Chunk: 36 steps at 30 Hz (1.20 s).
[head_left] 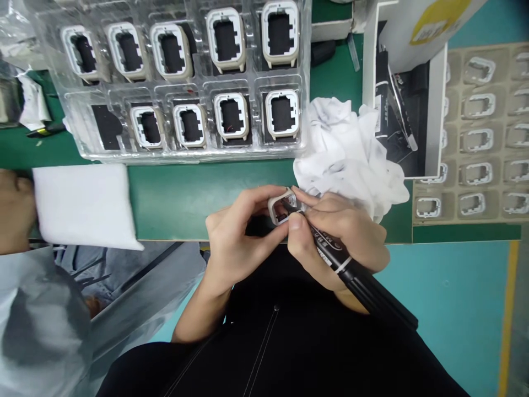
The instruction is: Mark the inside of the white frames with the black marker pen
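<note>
Near the table's front edge, my left hand (235, 234) pinches a small white watch-case frame (273, 209) between thumb and fingers. My right hand (336, 231) is closed around a black marker pen (330, 251), its cap end pointing down to the right. The pen's tip is at the frame's opening; whether it touches the inner wall I cannot tell. Some right fingers also seem to rest against the frame's edge. Beyond my hands, a clear plastic tray (198, 156) holds several similar white frames (230, 117), with one pocket at its lower left bare.
A crumpled white cloth (343, 149) lies just beyond my right hand. Behind it stands a white box (443, 110) with tweezers (399, 105). Another tray (454, 215) of frames is at right. At left are a folded white cloth (82, 204) and another person's hand (14, 209).
</note>
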Motion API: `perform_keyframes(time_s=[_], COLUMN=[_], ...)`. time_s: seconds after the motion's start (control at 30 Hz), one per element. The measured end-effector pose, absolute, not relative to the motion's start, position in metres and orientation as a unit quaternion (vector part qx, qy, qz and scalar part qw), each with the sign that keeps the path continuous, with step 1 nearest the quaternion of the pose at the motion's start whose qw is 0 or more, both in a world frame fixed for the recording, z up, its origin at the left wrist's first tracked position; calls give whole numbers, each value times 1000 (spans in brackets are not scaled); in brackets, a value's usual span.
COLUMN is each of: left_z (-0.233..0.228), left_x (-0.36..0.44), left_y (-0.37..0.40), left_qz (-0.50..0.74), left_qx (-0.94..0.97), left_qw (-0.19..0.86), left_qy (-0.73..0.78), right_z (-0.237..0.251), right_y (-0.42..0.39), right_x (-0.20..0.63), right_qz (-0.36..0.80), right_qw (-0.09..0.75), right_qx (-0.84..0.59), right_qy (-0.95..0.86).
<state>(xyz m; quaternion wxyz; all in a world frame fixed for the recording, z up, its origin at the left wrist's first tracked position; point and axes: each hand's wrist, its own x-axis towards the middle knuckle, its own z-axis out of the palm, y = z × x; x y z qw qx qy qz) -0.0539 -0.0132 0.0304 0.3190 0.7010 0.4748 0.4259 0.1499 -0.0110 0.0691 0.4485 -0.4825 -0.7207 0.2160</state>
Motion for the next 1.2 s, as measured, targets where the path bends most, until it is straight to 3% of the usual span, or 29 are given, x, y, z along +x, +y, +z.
perform_keyframes(time_s=[0.13, 0.33, 0.47, 0.67, 0.97, 1.2], left_z=[32, 36, 38, 34, 23, 20], left_x=[-54, -54, -55, -58, -55, -57], left_y=[-12, -1, 2, 2, -4, -6], left_qz=[423, 456, 457, 451, 450, 444], left_qx=[701, 620, 598, 613, 689, 717], left_qw=[320, 464, 500, 489, 353, 308], left_qy=[476, 439, 430, 426, 445, 440], right_z=[70, 69, 68, 62, 32, 17], right_y=[-10, -11, -12, -12, -11, -10], right_x=[150, 148, 146, 144, 148, 142], right_qz=[224, 239, 250, 260, 271, 247], right_qw=[456, 468, 479, 492, 517, 648], right_qx=[-483, -477, -475, -471, -460, -404], right_qy=[-713, -704, -695, -684, -669, -596])
